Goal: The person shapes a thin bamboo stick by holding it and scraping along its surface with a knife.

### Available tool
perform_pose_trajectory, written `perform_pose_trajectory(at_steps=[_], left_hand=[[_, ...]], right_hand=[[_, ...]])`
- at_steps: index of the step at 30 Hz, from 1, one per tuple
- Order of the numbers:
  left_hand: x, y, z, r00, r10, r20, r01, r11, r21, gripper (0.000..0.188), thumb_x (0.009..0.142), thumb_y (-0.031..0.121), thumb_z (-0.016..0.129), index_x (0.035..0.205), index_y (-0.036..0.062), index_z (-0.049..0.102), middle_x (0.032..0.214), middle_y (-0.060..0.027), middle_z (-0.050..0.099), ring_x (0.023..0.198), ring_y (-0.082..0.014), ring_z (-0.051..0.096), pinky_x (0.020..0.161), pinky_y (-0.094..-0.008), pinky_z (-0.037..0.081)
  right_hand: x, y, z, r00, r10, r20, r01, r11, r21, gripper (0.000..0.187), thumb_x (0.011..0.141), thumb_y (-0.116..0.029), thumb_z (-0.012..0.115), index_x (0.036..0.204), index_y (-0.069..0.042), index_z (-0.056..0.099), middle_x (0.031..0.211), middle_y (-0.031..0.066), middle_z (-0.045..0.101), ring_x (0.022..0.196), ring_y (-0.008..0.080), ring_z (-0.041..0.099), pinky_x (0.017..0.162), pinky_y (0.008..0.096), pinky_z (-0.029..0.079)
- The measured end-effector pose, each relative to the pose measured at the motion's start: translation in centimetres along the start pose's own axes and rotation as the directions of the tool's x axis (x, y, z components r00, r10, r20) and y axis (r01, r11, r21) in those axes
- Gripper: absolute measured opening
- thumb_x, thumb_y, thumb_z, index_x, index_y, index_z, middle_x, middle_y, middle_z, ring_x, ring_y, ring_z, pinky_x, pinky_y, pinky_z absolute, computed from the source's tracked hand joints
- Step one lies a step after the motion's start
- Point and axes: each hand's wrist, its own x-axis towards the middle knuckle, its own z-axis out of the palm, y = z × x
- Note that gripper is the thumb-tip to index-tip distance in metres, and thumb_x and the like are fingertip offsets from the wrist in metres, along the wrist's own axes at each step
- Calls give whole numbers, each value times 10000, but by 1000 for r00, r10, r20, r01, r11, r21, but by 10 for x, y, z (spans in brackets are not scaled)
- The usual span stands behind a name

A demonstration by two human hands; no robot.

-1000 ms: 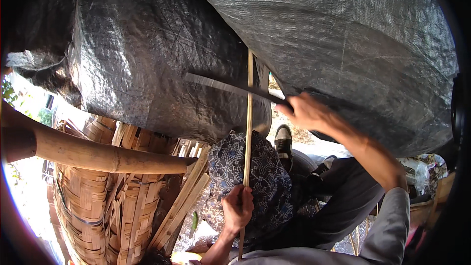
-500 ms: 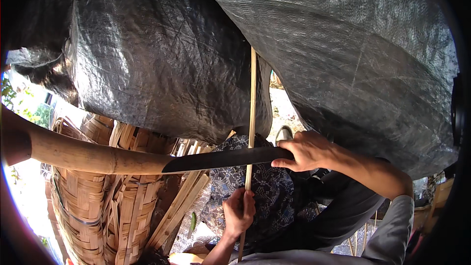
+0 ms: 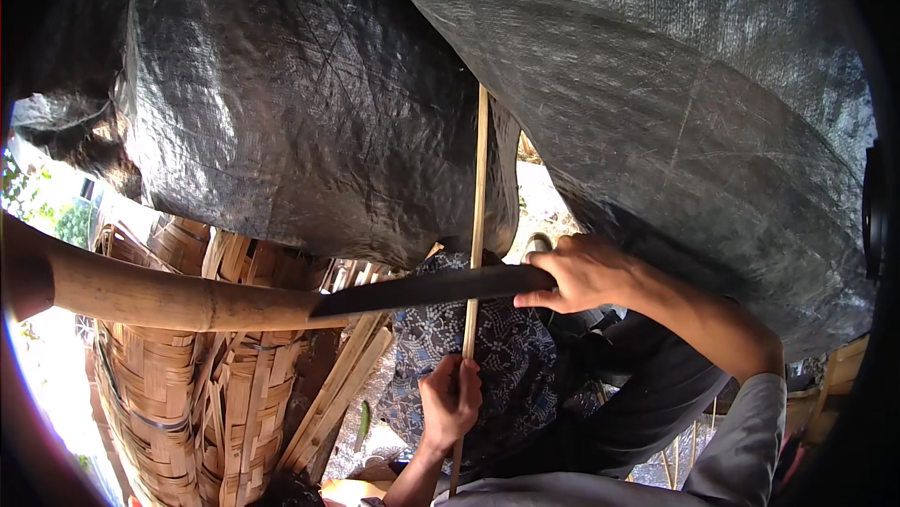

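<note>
Holding a pale strip (image 3: 481, 188) in a firmly curled left hand (image 3: 450, 401), apparently for steadiness, and a dark knife (image 3: 422, 290) across it in a clenched right hand (image 3: 583, 275).

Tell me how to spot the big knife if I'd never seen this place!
Find the big dark sheeting across the top, then look near its lower edge for the right hand. The knife reaches left from that hand, passing in front of a thin pale strip. It's long, flat and dark, unlike the round tan pole near its tip.
</note>
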Motion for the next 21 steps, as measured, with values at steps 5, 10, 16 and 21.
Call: perform_pose_trajectory(at_steps=[5, 10, 16, 21], left_hand=[[1, 4, 2, 1000, 6, -1, -6, 999, -48, 216, 907, 104, 500, 730, -17, 531, 504, 8, 496, 448, -23, 452, 392, -206, 337], [2, -1, 4, 996, 80, -51, -72, 987, 146, 217, 898, 109, 522, 721, -16, 536, 484, -27, 512, 423, -43, 471, 385, -223, 345], [-2, -2, 8, 983, 168, -75, -142, 952, 270, 196, 883, 102, 548, 725, -15, 554, 493, -62, 538, 421, -64, 502, 390, -232, 361], [-1, -6, 7, 976, 202, -87, -170, 944, 282, 182, 880, 96, 550, 735, -14, 564, 496, -52, 533, 432, -58, 500, 395, -226, 364]], right_hand=[[3, -3, -5, 997, 13, 76, -22, 994, 109, 551, 787, -583, 561, 879, -44, 626, 491, 134, 540, 504, 323, 599, 508, 412, 479], [4, -13, -1, 999, 16, 48, -21, 992, 124, 636, 805, -626, 493, 930, -11, 599, 474, 153, 527, 529, 345, 604, 538, 428, 492], [2, -9, 0, 997, 62, 43, -64, 997, 46, 591, 821, -599, 491, 813, -24, 630, 475, 144, 533, 506, 331, 601, 496, 404, 485], [5, -7, 14, 995, 66, -70, -51, 979, 197, 555, 834, -571, 497, 829, -35, 642, 476, 133, 537, 480, 304, 598, 477, 393, 478]])
